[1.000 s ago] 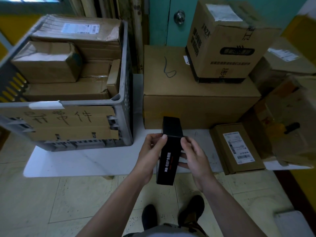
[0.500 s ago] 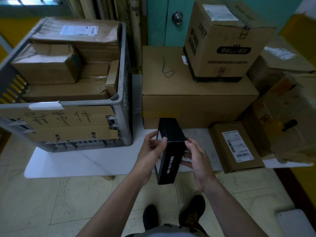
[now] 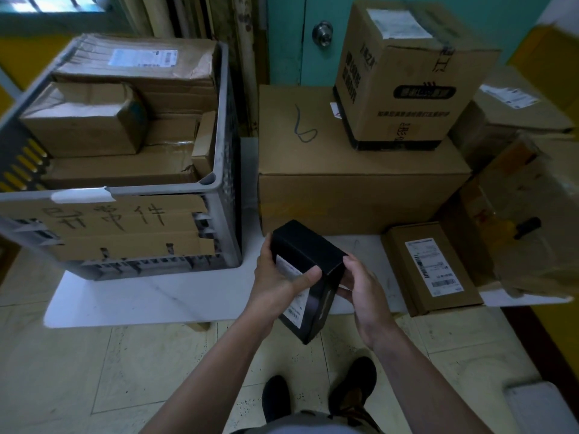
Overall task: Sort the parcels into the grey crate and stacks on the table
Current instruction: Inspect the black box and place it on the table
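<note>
Left hand: my left hand (image 3: 275,285) grips the black box (image 3: 308,253) on its left side, thumb across its white label (image 3: 289,268).
Right hand: my right hand (image 3: 360,291) clasps the box's right edge, fingers curled round it.
Black box: tilted in the air over the near edge of the white table (image 3: 156,296), between the grey crate (image 3: 221,126) and the flat labelled parcel (image 3: 432,270).
Grey crate: on the table's left, packed with cardboard parcels.
Stack: a smaller carton (image 3: 407,83) sits on the large carton (image 3: 344,189) behind the box.

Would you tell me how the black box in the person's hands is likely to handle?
Probably stiff: the black box shows crisp edges where the left hand and right hand grip it. Likely light for its size, being held tilted in mid-air by thumbs and fingers. Its smooth dark faces may be slightly slippery.
</note>
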`<state>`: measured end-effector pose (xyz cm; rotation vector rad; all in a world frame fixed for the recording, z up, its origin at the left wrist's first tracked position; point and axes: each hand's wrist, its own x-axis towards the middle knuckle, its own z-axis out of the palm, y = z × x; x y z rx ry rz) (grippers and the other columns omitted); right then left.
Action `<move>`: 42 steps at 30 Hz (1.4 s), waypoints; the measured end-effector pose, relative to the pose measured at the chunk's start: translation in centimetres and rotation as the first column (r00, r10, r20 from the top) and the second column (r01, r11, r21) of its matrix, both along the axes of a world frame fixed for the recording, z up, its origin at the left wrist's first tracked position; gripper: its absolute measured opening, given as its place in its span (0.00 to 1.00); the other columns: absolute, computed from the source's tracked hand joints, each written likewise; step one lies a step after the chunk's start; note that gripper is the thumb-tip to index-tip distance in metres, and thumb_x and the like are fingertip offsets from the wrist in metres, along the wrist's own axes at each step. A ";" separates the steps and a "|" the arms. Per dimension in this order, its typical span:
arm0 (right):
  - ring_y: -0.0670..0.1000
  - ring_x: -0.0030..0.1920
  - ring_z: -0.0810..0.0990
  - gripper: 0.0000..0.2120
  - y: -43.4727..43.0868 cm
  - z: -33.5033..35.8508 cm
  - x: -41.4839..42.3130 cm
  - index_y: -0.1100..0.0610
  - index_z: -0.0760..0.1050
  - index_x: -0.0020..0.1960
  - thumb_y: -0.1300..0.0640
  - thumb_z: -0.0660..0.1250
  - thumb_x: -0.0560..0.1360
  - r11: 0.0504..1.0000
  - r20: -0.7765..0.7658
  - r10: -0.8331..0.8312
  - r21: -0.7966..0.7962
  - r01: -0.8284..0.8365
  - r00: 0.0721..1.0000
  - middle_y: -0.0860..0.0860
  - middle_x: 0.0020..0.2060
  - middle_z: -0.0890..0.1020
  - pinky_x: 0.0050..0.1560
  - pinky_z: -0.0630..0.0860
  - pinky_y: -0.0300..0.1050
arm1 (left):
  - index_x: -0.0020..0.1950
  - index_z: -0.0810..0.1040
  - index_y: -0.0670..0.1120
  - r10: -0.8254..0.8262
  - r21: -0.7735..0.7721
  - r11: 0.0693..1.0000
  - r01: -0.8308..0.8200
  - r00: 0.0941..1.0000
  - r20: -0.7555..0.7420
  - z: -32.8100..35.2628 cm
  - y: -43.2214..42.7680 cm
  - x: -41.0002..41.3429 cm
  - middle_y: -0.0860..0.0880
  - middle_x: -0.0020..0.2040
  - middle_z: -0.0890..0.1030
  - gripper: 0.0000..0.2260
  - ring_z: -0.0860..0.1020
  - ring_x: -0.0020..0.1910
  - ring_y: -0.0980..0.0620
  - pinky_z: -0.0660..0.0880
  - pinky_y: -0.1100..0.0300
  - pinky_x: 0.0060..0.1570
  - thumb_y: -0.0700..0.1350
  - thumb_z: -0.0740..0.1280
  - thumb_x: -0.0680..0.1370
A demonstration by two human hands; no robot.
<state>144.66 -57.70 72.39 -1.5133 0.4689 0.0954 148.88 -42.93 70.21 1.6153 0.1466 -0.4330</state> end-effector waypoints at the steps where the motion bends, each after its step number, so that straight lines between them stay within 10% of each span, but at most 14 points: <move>1: 0.46 0.50 0.83 0.15 0.0 0.1 0.0 0.52 0.80 0.56 0.54 0.54 0.84 1.000 0.000 0.007 0.020 -0.007 1.000 0.50 0.48 0.85 0.46 0.78 0.37 | 0.75 0.61 0.59 0.006 -0.010 1.000 -0.006 1.000 -0.006 0.1 0.0 0.0 0.60 0.67 0.72 0.46 0.72 0.65 0.60 0.71 0.62 0.58 0.57 0.82 0.63; 10: 0.46 0.58 0.81 0.25 -0.8 -0.3 -0.2 0.49 0.72 0.65 0.53 0.76 0.71 0.971 0.075 0.239 -0.025 -0.238 0.968 0.47 0.56 0.83 0.53 0.79 0.41 | 0.62 0.73 0.55 0.100 0.019 0.995 -0.101 0.995 0.017 0.8 0.4 0.3 0.55 0.55 0.82 0.24 0.82 0.50 0.58 0.78 0.59 0.49 0.51 0.78 0.70; 13: 0.47 0.59 0.81 0.28 -0.6 -0.7 0.2 0.48 0.70 0.68 0.61 0.76 0.72 0.989 0.089 0.146 -0.050 -0.142 0.985 0.46 0.57 0.82 0.54 0.80 0.43 | 0.61 0.75 0.54 0.136 0.007 0.991 -0.136 0.991 0.018 0.9 0.5 0.5 0.54 0.52 0.84 0.20 0.84 0.46 0.58 0.79 0.58 0.46 0.54 0.76 0.72; 22: 0.48 0.57 0.82 0.37 -0.1 -0.9 0.9 0.41 0.65 0.72 0.42 0.74 0.65 0.986 0.102 -0.160 -0.026 0.164 0.982 0.49 0.56 0.83 0.60 0.79 0.50 | 0.71 0.68 0.60 -0.042 0.032 0.999 0.044 0.998 -0.045 0.0 0.7 -0.1 0.56 0.54 0.85 0.28 0.85 0.48 0.57 0.82 0.50 0.53 0.54 0.75 0.74; 32: 0.49 0.52 0.84 0.34 -1.2 -1.0 1.1 0.38 0.60 0.75 0.55 0.71 0.76 0.974 -0.196 0.190 -0.087 -0.210 0.962 0.50 0.56 0.82 0.52 0.81 0.48 | 0.69 0.70 0.55 0.198 -0.079 0.972 -0.219 0.956 -0.217 -0.8 0.7 0.2 0.48 0.50 0.86 0.18 0.86 0.43 0.49 0.83 0.52 0.41 0.52 0.68 0.80; 42: 0.47 0.46 0.85 0.27 -0.9 -1.5 0.9 0.42 0.67 0.73 0.54 0.70 0.77 0.997 -0.201 0.043 -0.047 -0.054 0.979 0.48 0.50 0.84 0.44 0.81 0.44 | 0.68 0.73 0.52 0.159 -0.152 0.968 -0.201 0.954 -0.253 -1.0 1.0 0.3 0.47 0.60 0.81 0.18 0.85 0.48 0.46 0.83 0.46 0.49 0.43 0.70 0.79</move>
